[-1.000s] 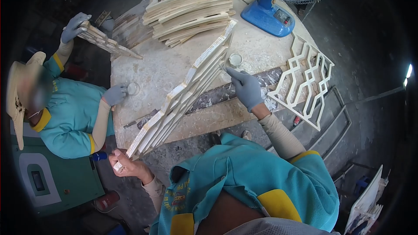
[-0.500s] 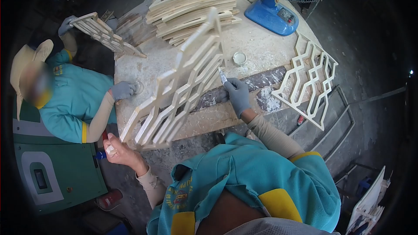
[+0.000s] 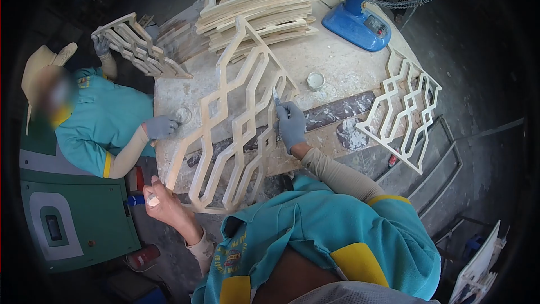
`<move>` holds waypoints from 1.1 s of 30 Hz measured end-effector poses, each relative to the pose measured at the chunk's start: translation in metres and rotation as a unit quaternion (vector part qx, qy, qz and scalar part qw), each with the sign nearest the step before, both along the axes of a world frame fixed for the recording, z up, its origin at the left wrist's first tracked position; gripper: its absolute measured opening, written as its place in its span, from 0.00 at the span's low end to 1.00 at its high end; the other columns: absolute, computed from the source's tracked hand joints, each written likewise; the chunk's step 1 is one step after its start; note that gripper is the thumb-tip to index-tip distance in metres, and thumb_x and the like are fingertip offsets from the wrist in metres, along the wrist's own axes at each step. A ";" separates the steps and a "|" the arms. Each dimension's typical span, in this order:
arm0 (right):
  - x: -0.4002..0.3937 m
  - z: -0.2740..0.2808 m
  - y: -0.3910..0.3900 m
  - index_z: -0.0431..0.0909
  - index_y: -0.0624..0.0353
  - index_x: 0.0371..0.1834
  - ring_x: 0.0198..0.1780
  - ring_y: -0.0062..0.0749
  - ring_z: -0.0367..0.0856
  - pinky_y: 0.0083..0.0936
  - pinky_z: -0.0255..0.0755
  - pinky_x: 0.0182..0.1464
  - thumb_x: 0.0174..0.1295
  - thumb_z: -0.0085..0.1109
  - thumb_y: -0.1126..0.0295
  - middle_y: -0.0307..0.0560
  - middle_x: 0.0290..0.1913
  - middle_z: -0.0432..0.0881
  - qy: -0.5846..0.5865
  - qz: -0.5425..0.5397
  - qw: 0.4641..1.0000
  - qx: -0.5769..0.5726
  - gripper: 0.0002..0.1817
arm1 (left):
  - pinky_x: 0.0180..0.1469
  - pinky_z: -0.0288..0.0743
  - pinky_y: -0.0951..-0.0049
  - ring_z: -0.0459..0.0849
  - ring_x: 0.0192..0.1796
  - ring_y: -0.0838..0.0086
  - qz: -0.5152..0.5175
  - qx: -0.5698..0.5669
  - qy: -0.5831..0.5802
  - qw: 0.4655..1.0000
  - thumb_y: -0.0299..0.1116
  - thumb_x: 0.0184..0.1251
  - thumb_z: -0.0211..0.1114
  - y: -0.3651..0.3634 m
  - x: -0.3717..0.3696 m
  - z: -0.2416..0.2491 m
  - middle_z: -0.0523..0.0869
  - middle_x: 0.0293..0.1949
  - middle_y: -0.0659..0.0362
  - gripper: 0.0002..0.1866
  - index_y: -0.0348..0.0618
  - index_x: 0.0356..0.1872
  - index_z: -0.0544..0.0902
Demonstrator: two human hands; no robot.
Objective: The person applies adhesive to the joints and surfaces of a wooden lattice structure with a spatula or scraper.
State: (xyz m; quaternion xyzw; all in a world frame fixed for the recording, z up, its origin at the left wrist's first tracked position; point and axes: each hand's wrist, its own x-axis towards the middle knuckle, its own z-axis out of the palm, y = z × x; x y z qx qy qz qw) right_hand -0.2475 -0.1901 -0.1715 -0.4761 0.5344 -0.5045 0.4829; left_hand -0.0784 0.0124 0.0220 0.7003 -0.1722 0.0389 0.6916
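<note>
A pale wooden lattice panel with a zigzag cut-out pattern stands tilted over the near edge of the table. My bare left hand is closed around its lower left corner, and a bit of the wood end shows in the fist. In my gloved right hand is a small white-smeared putty knife, its tip at the panel's right-hand bars. An open round jar of whitish paste stands on the table just beyond the panel.
A stack of similar panels rises at the back. A blue fan stands right of it, and another lattice panel leans at the table's right edge. At left a co-worker holds a panel, one gloved hand by a glass jar.
The lattice panel has swung to show more of its face, and its top has moved left. My right hand and the putty knife have shifted slightly left; my left hand is a little lower.
</note>
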 end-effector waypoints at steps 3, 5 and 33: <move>-0.005 0.012 0.004 0.82 0.64 0.39 0.24 0.23 0.79 0.26 0.72 0.28 0.69 0.60 0.70 0.43 0.27 0.80 -0.067 0.041 0.996 0.044 0.07 | 0.21 0.47 0.80 0.58 0.20 0.89 -0.003 -0.008 -0.015 1.000 0.30 0.73 0.65 -0.001 -0.004 0.004 0.65 0.17 0.70 0.23 0.49 0.20 0.62; -0.009 0.013 0.006 0.81 0.64 0.39 0.23 0.23 0.78 0.26 0.71 0.27 0.69 0.60 0.71 0.42 0.27 0.79 -0.083 0.064 0.994 0.036 0.07 | 0.22 0.46 0.80 0.57 0.20 0.88 -0.016 -0.013 -0.028 0.999 0.29 0.73 0.64 -0.002 -0.006 0.006 0.64 0.17 0.70 0.23 0.49 0.20 0.61; -0.113 0.116 0.005 0.77 0.41 0.68 0.40 0.41 0.73 0.36 0.70 0.38 0.48 0.60 0.82 0.43 0.37 0.72 0.483 0.108 0.794 -0.353 0.39 | 0.27 0.52 0.74 0.59 0.24 0.81 -0.054 -0.045 -0.215 0.974 0.25 0.70 0.59 -0.007 0.029 -0.045 0.63 0.18 0.65 0.20 0.42 0.18 0.61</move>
